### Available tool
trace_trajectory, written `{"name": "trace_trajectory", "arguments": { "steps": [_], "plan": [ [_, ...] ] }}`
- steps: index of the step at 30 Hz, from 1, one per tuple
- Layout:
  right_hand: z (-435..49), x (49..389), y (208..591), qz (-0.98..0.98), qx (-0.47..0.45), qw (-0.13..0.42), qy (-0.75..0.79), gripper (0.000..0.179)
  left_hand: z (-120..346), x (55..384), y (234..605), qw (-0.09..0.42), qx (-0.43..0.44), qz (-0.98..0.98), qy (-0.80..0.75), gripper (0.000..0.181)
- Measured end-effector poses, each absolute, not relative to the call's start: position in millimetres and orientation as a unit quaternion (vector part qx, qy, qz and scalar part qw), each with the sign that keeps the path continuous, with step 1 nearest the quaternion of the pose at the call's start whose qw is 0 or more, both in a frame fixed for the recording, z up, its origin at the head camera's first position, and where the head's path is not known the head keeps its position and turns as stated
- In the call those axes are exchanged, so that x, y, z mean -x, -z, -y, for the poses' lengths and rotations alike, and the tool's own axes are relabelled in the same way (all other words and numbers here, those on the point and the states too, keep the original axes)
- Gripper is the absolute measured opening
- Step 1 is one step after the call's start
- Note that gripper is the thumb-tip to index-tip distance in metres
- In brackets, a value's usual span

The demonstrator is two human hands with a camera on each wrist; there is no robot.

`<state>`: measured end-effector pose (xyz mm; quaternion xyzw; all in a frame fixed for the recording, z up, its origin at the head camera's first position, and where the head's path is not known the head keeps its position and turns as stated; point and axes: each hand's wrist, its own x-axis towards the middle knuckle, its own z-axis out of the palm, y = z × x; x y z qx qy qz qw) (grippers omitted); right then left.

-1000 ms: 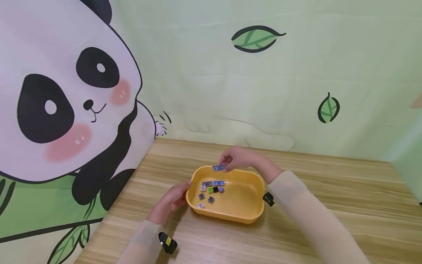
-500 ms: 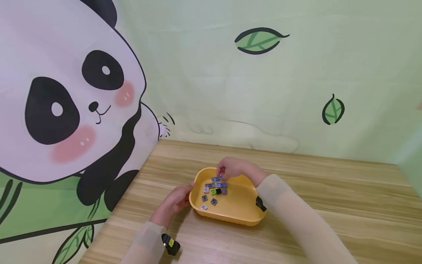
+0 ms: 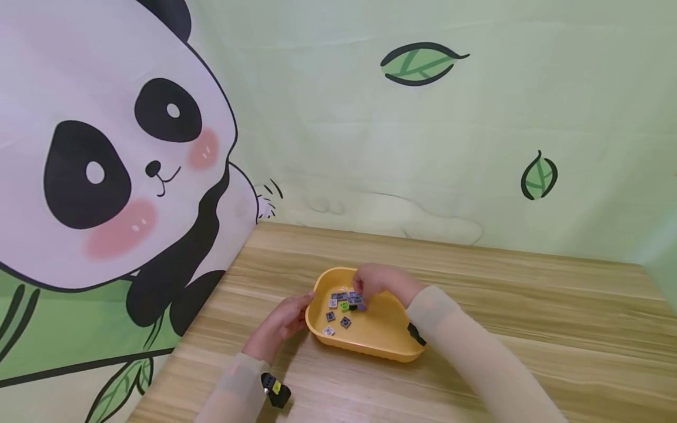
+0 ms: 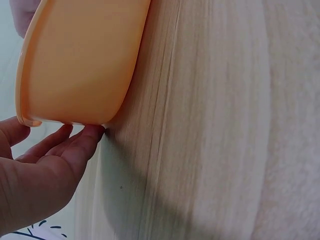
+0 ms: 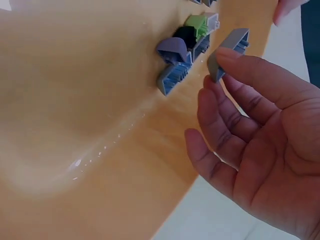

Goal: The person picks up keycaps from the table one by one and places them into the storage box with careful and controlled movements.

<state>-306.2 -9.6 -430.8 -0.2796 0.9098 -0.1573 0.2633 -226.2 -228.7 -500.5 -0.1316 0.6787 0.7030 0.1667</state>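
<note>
A yellow plastic basin (image 3: pixel 370 348) stands on the wooden table, with several small keycaps lying in its left part. My left hand (image 3: pixel 280 322) grips the basin's left end, thumb at the rim and fingers against the outer wall. Inside the basin, my right hand (image 3: pixel 378 281) pinches a long grey-blue keycap (image 5: pixel 231 47) between thumb and fingertips, its hollow underside showing in the right wrist view. Close by lie a purple keycap (image 5: pixel 171 49), a black keycap (image 5: pixel 185 35), a bright green keycap (image 5: pixel 196 24) and a blue keycap (image 5: pixel 172 77).
Two dark square keycaps, one of them a grey keycap (image 3: pixel 345 322), and a white keycap (image 3: pixel 328 331) lie nearer the basin's front left. Behind the table (image 3: pixel 529 305) hangs a pale green cloth (image 3: pixel 423 147) printed with leaves and a panda (image 3: pixel 132 129).
My right hand has come down from above the basin's back rim to the keycaps inside, still pinching the long keycap. My left hand keeps its hold on the basin's left end.
</note>
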Motion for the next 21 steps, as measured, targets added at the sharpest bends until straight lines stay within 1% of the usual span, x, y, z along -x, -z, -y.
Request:
{"name": "trace_trajectory", "arguments": {
  "steps": [9,15,19,21],
  "plan": [
    [13,296,434,-0.927,0.261,0.252,0.098,0.021,228,226,499,0.171,0.123,-0.679,-0.703,0.047],
    [14,295,434,-0.930,0.247,0.264,0.065,0.019,228,227,499,0.163,0.133,-0.676,-0.706,0.045],
    [14,298,437,-0.932,0.240,0.268,0.038,0.027,228,227,500,0.164,0.136,-0.677,-0.704,0.045],
    [15,300,439,-0.932,0.238,0.271,0.032,0.027,228,227,500,0.165,0.140,-0.679,-0.702,0.046]
  ]
}}
